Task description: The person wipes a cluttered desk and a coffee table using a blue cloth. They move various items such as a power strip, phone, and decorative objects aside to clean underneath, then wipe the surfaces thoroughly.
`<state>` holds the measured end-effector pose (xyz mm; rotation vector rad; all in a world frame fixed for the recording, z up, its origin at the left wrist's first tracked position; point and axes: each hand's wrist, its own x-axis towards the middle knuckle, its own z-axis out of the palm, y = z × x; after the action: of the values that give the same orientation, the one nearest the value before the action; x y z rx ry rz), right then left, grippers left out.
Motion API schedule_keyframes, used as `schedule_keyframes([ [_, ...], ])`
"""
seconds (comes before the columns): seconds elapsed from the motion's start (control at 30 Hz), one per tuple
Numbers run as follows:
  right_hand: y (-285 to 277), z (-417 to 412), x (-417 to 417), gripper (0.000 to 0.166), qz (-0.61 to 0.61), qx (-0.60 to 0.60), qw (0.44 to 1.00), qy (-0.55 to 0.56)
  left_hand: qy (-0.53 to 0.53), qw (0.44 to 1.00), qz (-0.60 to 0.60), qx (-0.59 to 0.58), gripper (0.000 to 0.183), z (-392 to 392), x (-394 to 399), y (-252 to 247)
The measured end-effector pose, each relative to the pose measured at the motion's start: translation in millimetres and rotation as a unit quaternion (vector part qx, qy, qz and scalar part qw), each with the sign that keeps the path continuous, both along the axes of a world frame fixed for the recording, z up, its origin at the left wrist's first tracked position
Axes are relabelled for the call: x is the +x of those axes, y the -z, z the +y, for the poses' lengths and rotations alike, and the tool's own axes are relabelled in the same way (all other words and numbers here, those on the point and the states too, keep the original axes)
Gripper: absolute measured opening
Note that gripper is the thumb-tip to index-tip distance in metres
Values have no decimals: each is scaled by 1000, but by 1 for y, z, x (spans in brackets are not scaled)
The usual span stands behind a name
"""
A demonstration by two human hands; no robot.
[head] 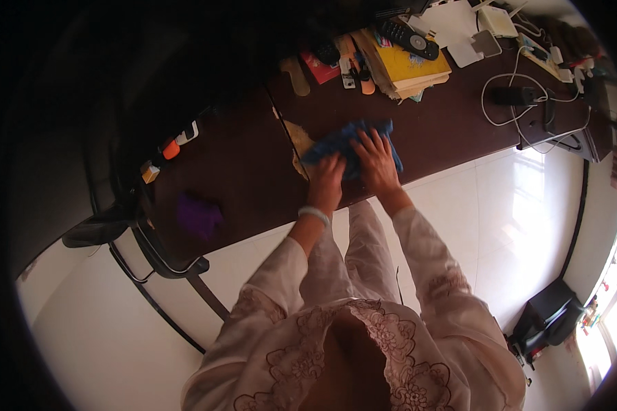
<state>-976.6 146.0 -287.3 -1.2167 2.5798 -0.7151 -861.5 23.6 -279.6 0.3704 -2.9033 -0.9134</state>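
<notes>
A crumpled blue cloth [357, 136] lies on the dark brown desk [442, 123], near its front edge. On the cloth's left part is my left hand [328, 177], its fingers bent against the fabric and a pale bracelet on the wrist. My right hand [376, 159] rests on the cloth's right part with its fingers spread. Whether either hand grips the fabric cannot be seen. Beside the cloth, the desk surface has a worn, tan patch [299, 138] along a seam. A purple cloth [199, 216] lies bunched further left.
Yellow-covered books [411, 64] carry a black remote control [409, 40] at the back. A red booklet [320, 69] lies nearby. White cables [486, 103] loop around a black adapter [514, 96] on the right. An orange item [171, 150] and a small box [149, 172] stand left. A black chair [547, 313] is at lower right.
</notes>
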Motion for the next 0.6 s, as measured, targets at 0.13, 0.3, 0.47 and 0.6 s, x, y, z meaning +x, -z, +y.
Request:
schedule_keyframes([
  [0.13,4,-29,-21,50,-6,-10,1000,4,-27,999,-12,25,36,-12,-25,-10],
  [0.3,-3,29,53,48,-70,-6,998,-6,-7,999,-39,15,32,31,35,-8],
  [0.47,1,56,72,45,-41,36,998,-30,-7,996,-79,50,33,54,60,-12],
  [0.6,-1,5,22,45,-29,-14,997,-70,-59,997,-25,33,24,27,23,2],
])
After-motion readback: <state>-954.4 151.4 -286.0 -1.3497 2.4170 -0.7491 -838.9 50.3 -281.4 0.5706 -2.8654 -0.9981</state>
